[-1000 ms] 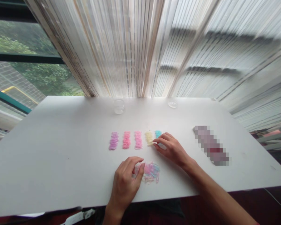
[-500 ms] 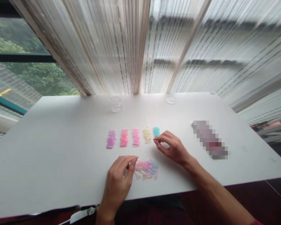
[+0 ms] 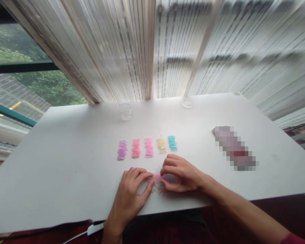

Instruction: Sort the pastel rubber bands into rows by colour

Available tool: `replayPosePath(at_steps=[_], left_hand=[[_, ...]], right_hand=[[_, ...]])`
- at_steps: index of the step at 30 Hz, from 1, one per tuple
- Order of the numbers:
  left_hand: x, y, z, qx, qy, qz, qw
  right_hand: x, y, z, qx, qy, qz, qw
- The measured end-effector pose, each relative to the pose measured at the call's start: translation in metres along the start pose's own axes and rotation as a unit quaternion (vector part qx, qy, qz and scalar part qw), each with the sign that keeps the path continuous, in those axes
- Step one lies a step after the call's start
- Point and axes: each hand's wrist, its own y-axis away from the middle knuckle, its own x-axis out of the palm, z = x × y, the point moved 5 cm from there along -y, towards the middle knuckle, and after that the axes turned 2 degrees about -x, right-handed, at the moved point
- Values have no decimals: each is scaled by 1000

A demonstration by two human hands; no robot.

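Note:
A loose pile of small, thin, translucent pastel pieces point(image 3: 157, 178) lies on the white table near its front edge, mostly pink with some blue; their exact kind is hard to make out. My left hand point(image 3: 133, 188) reaches the pile's left side, thumb and index fingertips a little apart. From the right, my right hand point(image 3: 181, 173) covers part of the pile, its thumb and curled index finger also apart at the pieces. Beyond the hands is a row of sorted stacks: purple point(image 3: 122, 150), coral pink point(image 3: 136, 148), light pink point(image 3: 149, 147), pale yellow point(image 3: 161, 145) and turquoise point(image 3: 172, 143).
Two clear round containers or lids stand at the table's back, one left point(image 3: 126, 112) and one right point(image 3: 187, 102). A pixelated flat object point(image 3: 235, 148) lies to the right. Striped curtains point(image 3: 127, 51) hang behind the table point(image 3: 53, 169), beside a window.
My right hand has moved from beside the turquoise stack down to the mixed pile. My left thumb and index finger have parted from a pinch and shifted slightly right. The view has shifted slightly.

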Motion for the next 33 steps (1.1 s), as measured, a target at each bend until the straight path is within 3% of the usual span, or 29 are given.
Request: replayPosePath(at_steps=[10,23,33], left_hand=[[-1,1,0,-6,-6,-5,1000],[-2,1,2,-19,16,-9,1000],[9,-13,-13,-2,30,24,999]], right_hand=[[14,1,4,-20,44,43,998],[4,0,2,0,-23,4,1000],[-29,4,-14,67,-2,-115,991]])
